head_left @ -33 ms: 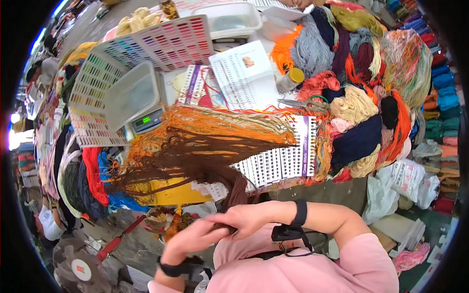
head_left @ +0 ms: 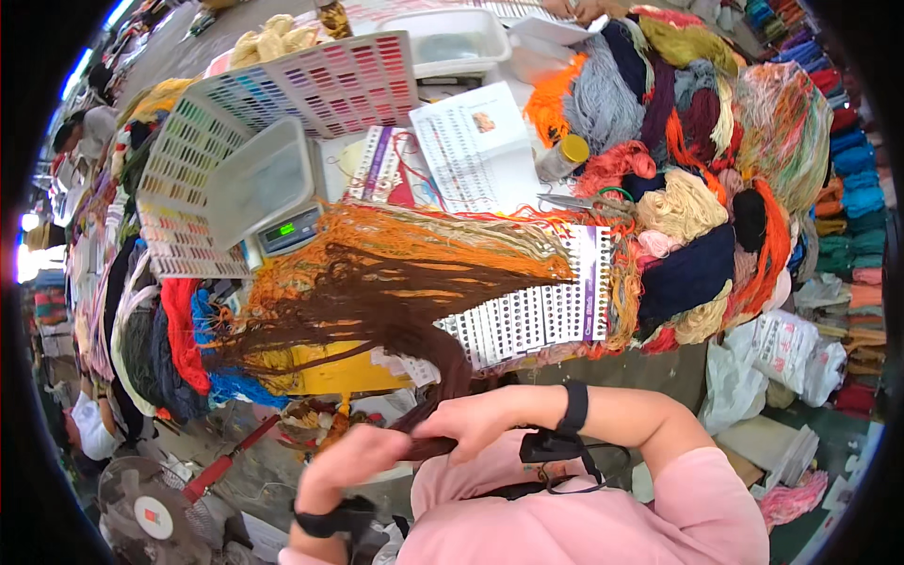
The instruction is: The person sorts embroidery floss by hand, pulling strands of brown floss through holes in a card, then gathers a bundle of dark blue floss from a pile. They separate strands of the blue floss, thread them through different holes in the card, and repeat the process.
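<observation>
A thick hank of dark brown thread (head_left: 450,369) runs off the front of the table and down to my hands. My right hand (head_left: 474,421) is closed around its lower part, the thumb and fingers curled over it. Close beside it, my left hand (head_left: 367,456) is slightly blurred, its fingers bent in against the brown strands. Farther up, the brown threads fan out over orange threads (head_left: 358,231) on the table. The fan's right end lies over white cards with rows of punched holes (head_left: 527,315).
A thread colour chart (head_left: 320,89) stands behind a scale (head_left: 287,231) bearing a plastic tub (head_left: 264,184). Scissors (head_left: 570,201) and a yellow-lidded jar (head_left: 565,157) lie by piled hanks (head_left: 687,268) at right. A fan (head_left: 146,513) stands at lower left.
My left hand has drawn back to the left from over my right hand, and its fingers have bent in. The brown hank's lower part now shows between my hands.
</observation>
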The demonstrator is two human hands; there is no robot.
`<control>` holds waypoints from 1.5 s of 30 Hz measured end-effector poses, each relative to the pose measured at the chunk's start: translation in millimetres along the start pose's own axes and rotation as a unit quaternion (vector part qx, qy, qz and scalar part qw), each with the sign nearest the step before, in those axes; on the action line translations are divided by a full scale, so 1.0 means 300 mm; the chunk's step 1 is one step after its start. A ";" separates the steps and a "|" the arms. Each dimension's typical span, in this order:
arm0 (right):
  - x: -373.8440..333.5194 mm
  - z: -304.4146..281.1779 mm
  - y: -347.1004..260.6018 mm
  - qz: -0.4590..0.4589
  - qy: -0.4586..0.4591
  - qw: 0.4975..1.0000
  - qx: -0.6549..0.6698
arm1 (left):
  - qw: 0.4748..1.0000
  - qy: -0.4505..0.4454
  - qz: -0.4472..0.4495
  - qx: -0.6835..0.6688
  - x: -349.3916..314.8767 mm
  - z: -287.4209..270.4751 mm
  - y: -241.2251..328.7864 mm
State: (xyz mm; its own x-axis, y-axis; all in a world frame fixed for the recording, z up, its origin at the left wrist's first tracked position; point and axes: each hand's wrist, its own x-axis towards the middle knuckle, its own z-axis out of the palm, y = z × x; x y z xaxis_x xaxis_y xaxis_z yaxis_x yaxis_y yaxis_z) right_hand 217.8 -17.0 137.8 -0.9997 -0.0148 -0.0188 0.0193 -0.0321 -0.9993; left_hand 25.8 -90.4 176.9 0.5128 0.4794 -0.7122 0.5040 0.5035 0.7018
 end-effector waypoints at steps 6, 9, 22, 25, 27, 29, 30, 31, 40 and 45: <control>0.214 0.146 -0.064 0.109 -0.117 0.984 -0.079 | 0.880 0.396 -0.104 0.242 -0.176 0.036 -0.243; 0.291 0.160 -0.124 0.127 -0.062 0.974 -0.176 | 0.977 0.132 0.016 -0.167 -0.112 0.121 -0.249; 0.441 0.346 0.044 0.125 0.016 0.965 -0.230 | 0.469 0.475 0.284 -0.688 -0.207 0.273 -0.423; 0.465 0.393 0.001 0.076 -0.160 0.923 -0.340 | 0.467 0.138 0.299 -0.821 -0.188 0.396 -0.571; 0.473 0.414 0.003 0.033 -0.221 0.927 -0.301 | 0.502 0.122 0.242 -0.821 -0.206 0.414 -0.552; 0.512 0.418 0.008 0.041 -0.263 0.909 -0.321 | 0.491 0.132 0.269 -0.818 -0.224 0.414 -0.579; 0.535 0.427 0.004 0.052 -0.291 0.892 -0.342 | 0.489 0.134 0.290 -0.811 -0.233 0.419 -0.595; 0.555 0.441 0.008 0.039 -0.300 0.868 -0.393 | 0.467 0.170 0.299 -0.815 -0.212 0.443 -0.653; 0.703 0.532 0.067 -0.029 -0.350 0.878 -0.325 | 0.360 0.125 0.262 -0.887 -0.357 0.438 -0.693; 0.758 0.435 0.074 0.129 -0.226 0.935 -0.242 | 0.556 0.320 0.246 -0.727 -0.541 0.392 -0.812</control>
State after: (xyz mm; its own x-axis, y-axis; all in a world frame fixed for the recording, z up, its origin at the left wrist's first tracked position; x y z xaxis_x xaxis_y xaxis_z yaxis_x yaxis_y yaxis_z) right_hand -7.1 -151.7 115.5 -0.8524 -0.3843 -0.3547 0.1407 0.4847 -0.8633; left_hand -98.4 -375.5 123.3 -0.2465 0.7399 -0.6259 -0.9202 0.0239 0.3906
